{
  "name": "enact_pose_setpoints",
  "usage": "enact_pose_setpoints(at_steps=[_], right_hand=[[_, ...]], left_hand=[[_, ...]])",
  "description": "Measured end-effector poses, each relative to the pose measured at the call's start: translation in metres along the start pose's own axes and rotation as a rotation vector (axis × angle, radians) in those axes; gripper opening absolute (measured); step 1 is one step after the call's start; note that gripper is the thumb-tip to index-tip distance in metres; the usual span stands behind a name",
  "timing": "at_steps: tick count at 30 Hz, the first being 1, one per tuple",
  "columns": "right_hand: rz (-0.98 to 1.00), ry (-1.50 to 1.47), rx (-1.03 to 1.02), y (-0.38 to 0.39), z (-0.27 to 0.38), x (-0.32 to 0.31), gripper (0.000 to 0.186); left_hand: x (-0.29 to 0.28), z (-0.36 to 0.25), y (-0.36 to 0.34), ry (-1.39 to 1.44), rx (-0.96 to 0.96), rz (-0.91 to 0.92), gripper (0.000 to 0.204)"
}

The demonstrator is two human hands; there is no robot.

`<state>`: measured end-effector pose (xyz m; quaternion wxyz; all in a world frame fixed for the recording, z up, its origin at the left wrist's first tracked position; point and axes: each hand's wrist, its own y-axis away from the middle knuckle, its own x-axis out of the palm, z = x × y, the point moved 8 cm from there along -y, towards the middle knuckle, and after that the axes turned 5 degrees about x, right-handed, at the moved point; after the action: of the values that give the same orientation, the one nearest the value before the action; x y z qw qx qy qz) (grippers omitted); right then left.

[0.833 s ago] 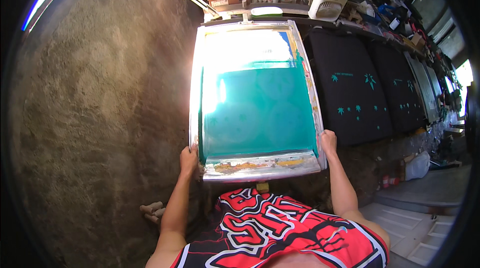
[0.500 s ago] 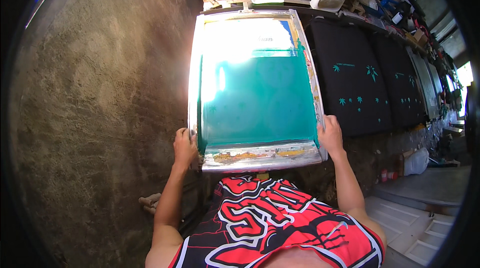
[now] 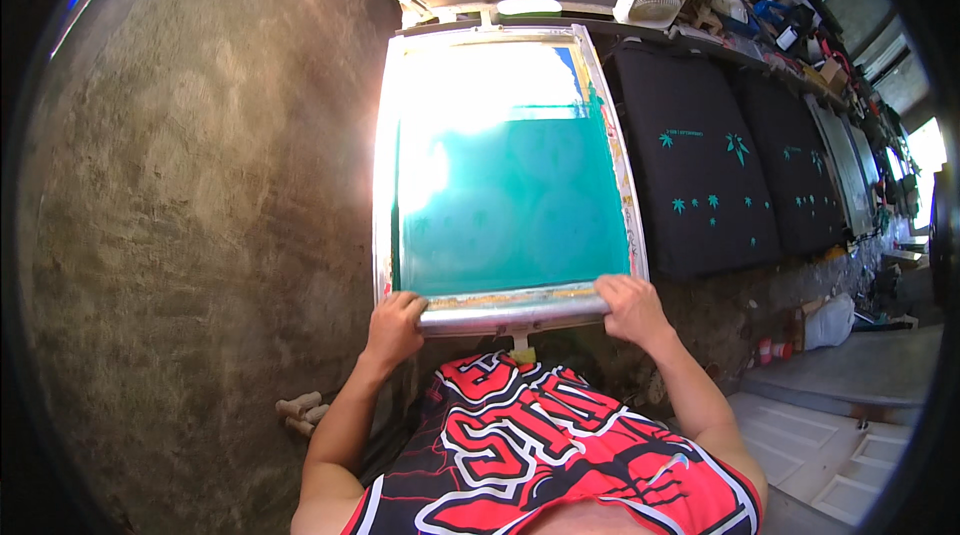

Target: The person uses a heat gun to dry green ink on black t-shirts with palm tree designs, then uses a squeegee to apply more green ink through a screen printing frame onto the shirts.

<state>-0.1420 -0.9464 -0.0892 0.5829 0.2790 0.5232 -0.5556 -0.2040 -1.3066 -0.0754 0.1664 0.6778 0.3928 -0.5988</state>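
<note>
The near-left corner of a rectangular, silver metal-framed, glossy teal screen (image 3: 512, 207) is gripped by the left hand (image 3: 397, 325). Beyond both hands it is extended, its near-right corner gripped by the right hand (image 3: 630, 307). Rightward, matte black fabric panels (image 3: 700, 170) are leaf-printed.

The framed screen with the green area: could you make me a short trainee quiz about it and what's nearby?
1. True or false: the left hand and the right hand are both on the near edge of the framed screen.
2. Where are the black cloth panels? A: left of the screen; B: right of it; C: on top of it.
3. Fill in: the green prints on the panels look like ____.

Key: 1 true; 2 B; 3 leaves.
</note>
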Motion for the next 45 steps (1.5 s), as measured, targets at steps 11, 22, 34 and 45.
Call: enact_pose_setpoints(at_steps=[11,22,34,45], right_hand=[[-0.035,-0.03,0.027,0.003,0.003,-0.016,0.018],[-0.176,0.086,-0.045,0.012,0.003,0.008,0.037],[-0.318,0.11,-0.084,-0.124,-0.061,0.011,0.027],[-0.359,0.156,-0.045,-0.274,-0.133,0.017,0.024]], left_hand=[[-0.02,-0.008,-0.001,0.023,-0.022,-0.12,0.028],[0.015,-0.013,0.025,-0.03,0.054,-0.319,0.039],[0.023,0.072,-0.094,-0.176,0.061,-0.466,0.034],[0.015,0.169,-0.25,-0.192,0.052,-0.414,0.032]])
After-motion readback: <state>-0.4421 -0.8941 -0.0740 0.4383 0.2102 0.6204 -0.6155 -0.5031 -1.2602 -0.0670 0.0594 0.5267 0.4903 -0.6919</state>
